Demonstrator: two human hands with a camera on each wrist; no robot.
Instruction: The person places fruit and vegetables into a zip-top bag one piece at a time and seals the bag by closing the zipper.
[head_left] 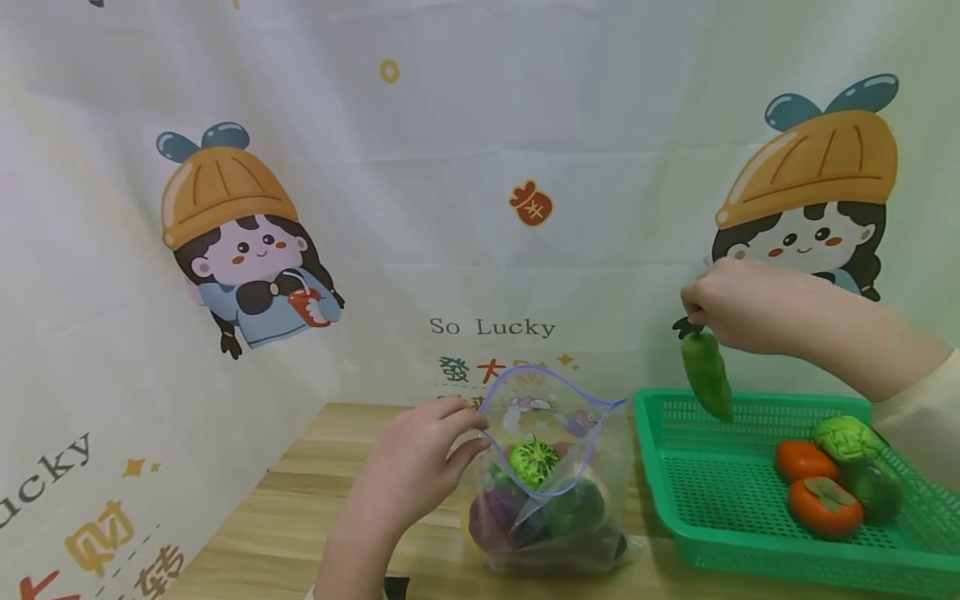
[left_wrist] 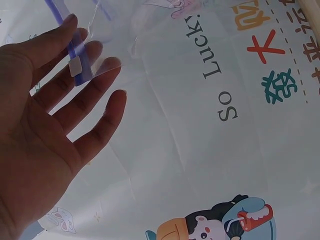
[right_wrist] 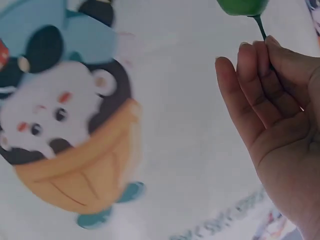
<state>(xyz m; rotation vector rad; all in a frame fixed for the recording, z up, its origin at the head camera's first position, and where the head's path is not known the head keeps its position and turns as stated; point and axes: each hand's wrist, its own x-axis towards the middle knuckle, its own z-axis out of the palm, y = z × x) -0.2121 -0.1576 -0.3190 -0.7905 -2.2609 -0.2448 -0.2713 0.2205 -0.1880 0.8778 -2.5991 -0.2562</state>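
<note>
My right hand [head_left: 742, 304] pinches the thin stem of a green pepper [head_left: 707, 377], which hangs tip down over the back left of a green plastic basket [head_left: 651, 467]. In the right wrist view, thumb and fingertips meet on the stem, and only the pepper's stem end [right_wrist: 245, 5] shows. To the left, a clear zip bag [head_left: 547, 495] with a purple rim stands open on the table. My left hand [head_left: 414, 457] holds the left edge of that rim between thumb and fingers. Inside the bag lie a light-green ridged vegetable [head_left: 534, 462], a purple one and dark green ones, partly blurred by the plastic.
In the basket's right half are a tomato [head_left: 804, 461], a persimmon [head_left: 825, 507], a small light-green cabbage [head_left: 847, 439] and a dark green vegetable [head_left: 873, 490]. A printed cloth [head_left: 420, 208] hangs behind and left of the wooden table [head_left: 300, 517].
</note>
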